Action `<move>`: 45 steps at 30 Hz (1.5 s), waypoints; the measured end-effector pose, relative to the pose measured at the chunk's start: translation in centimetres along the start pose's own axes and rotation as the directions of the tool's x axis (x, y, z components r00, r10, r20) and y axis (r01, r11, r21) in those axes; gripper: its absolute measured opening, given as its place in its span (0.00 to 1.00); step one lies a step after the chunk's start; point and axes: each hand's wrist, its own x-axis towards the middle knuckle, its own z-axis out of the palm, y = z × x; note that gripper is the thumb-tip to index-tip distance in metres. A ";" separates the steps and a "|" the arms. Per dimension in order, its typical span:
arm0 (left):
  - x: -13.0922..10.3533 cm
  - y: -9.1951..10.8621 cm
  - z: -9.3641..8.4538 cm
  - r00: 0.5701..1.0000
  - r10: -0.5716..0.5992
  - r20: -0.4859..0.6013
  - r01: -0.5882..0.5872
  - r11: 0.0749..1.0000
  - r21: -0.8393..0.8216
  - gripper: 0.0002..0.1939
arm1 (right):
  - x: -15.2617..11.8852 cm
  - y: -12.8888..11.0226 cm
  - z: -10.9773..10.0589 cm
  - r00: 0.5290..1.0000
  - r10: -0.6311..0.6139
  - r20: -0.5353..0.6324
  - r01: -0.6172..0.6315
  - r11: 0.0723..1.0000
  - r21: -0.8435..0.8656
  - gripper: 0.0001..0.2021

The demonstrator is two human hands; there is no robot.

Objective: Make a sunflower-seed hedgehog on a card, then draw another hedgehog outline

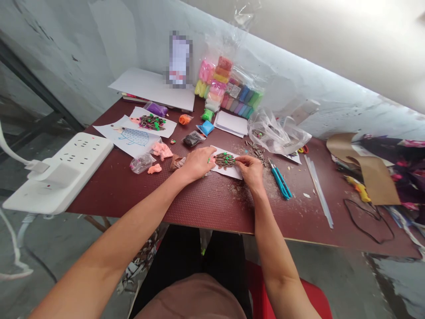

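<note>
We are working on a seed-covered hedgehog (pixel 226 160) on a small white card (pixel 232 173), which is lying midway between the near and far edges of the bench (pixel 202 201). Our left hand (pixel 199 163) is resting at the card's left end, by the pink head; we cannot tell whether it is gripping. Our right hand (pixel 251 170) is touching the figure's right end, thumb and fingertips close together; we cannot tell whether they are clamping anything. Beside it, loose seeds (pixel 255 152) are lying toward the far edge, and a teal-handled tool (pixel 280 180) is lying toward the near edge. Toward the bench's far left corner, another hedgehog card (pixel 168 128) is overlapping a hedgehog drawing (pixel 134 137).
</note>
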 end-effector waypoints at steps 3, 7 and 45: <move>0.0 0.0 0.0 1.000 -0.006 -0.002 0.006 1.000 0.016 0.23 | 0.0 0.1 -0.1 1.000 0.006 0.002 -0.006 1.000 -0.010 0.10; 0.0 0.0 0.0 1.000 -0.003 -0.003 0.003 1.000 0.020 0.24 | -0.1 0.1 -0.3 1.000 0.025 0.001 -0.025 0.999 -0.041 0.13; 0.3 -0.5 -0.9 1.000 -0.024 -0.012 -0.001 0.439 -0.899 0.18 | -2.8 -5.3 -1.0 0.945 -0.308 0.114 0.293 0.947 0.129 0.09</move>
